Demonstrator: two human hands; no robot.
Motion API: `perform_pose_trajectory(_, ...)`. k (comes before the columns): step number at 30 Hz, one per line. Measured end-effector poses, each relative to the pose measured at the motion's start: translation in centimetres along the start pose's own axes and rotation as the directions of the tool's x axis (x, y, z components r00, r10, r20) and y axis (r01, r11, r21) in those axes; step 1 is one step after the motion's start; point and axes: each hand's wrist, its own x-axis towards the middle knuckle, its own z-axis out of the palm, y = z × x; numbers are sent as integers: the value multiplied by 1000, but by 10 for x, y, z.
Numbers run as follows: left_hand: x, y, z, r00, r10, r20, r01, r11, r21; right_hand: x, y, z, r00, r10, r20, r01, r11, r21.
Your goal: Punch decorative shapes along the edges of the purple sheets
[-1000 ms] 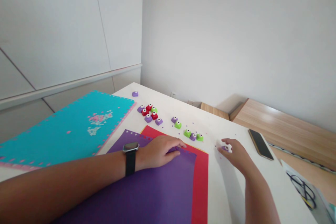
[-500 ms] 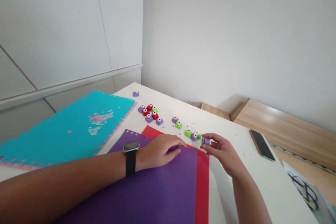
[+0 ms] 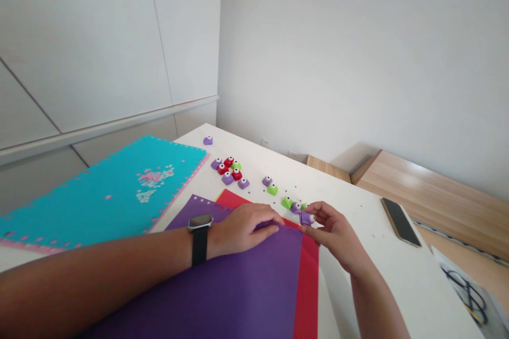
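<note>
A purple sheet of paper (image 3: 238, 286) with small holes along its far edge lies over a red sheet (image 3: 308, 286). My left hand (image 3: 244, 229), a watch on its wrist, rests palm down on the purple sheet near that edge, fingers stretched out. Between the thumb and fingers of my right hand (image 3: 336, 233) is a small purple paper punch (image 3: 306, 219) with a white button. It sits at the purple sheet's far right corner; whether the paper is inside its slot I cannot tell. Just behind it stand a green punch (image 3: 287, 202) and another purple punch (image 3: 296, 207).
Several red, green and purple punches cluster farther back, including a red punch (image 3: 237, 174). A blue sheet (image 3: 99, 196) with punched edges lies left, bearing pink and white paper bits (image 3: 153, 177). A phone (image 3: 400, 222) lies at the table's right edge.
My right hand has brought the purple punch slightly left and down to the sheet's corner and turned it. My left hand stays in place on the paper. The view has shifted slightly.
</note>
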Motion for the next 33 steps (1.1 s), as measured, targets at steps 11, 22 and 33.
perform_pose_trajectory(11, 0, 0, 1, 1000, -2, -7, 2, 1000, -10, 2, -4, -3, 986, 155, -63, -112, 890, 442)
perform_pose_trajectory(22, 0, 0, 0, 1000, -10, 7, 10, 1000, -1, 0, 1, -2, 971, 232, 59, -236, 885, 402)
perform_pose_trajectory(33, 0, -4, 3, 1000, 15, 6, -15, 1000, 9, 0, 1, 2, 992, 130, -2, -128, 981, 149)
